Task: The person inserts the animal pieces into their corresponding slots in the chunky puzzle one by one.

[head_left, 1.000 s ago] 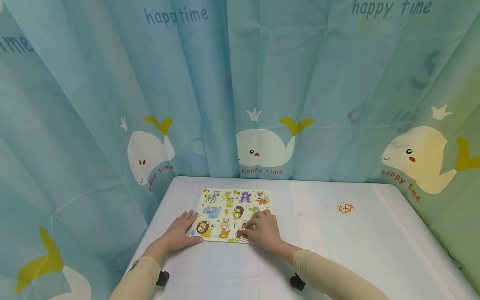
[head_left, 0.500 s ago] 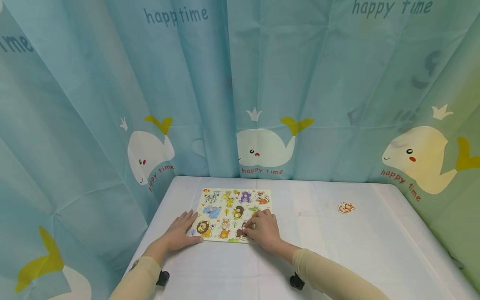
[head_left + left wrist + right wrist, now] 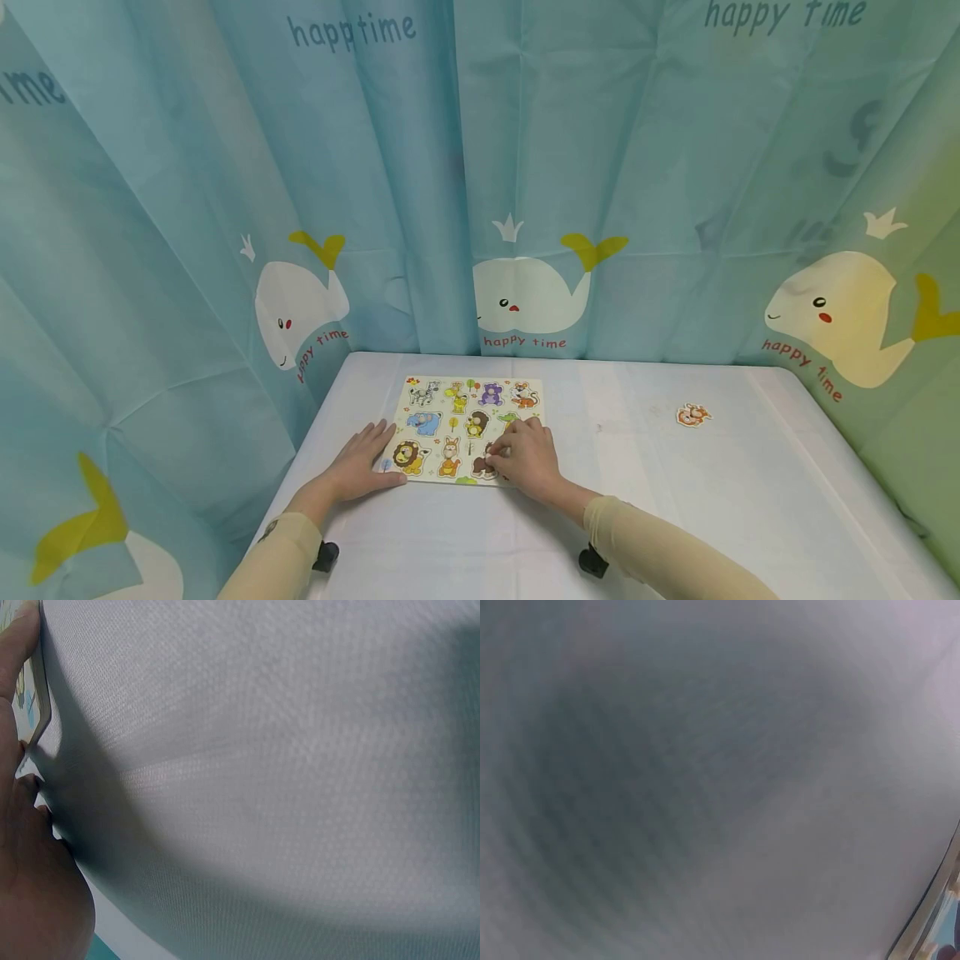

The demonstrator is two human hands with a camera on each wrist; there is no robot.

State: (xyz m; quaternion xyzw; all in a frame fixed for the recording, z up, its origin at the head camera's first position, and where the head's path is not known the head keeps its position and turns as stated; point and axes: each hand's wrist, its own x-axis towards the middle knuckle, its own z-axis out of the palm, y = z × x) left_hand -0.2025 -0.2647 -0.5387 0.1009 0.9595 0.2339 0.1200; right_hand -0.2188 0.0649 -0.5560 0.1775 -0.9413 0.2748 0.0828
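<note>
An animal puzzle board [image 3: 435, 482] lies on the white table, with lion [image 3: 408, 457], kangaroo [image 3: 449, 458], elephant [image 3: 424, 423] and other animal pieces on it. My left hand [image 3: 356, 467] rests at the board's left side, fingers extended along the edge and thumb by the near corner. At the near right part of the board, my right hand [image 3: 531, 460] pinches a brown animal puzzle piece [image 3: 482, 469] with curled fingers. The hand covers much of that piece and the board's near right corner. In the right wrist view only the board's edge [image 3: 924, 930] shows.
A loose orange-brown animal piece [image 3: 692, 415] lies on the table [image 3: 720, 500] to the right. Two black objects [image 3: 594, 562] sit below the forearms at the near side. Blue whale-print curtains [image 3: 420, 167] hang behind and around the table.
</note>
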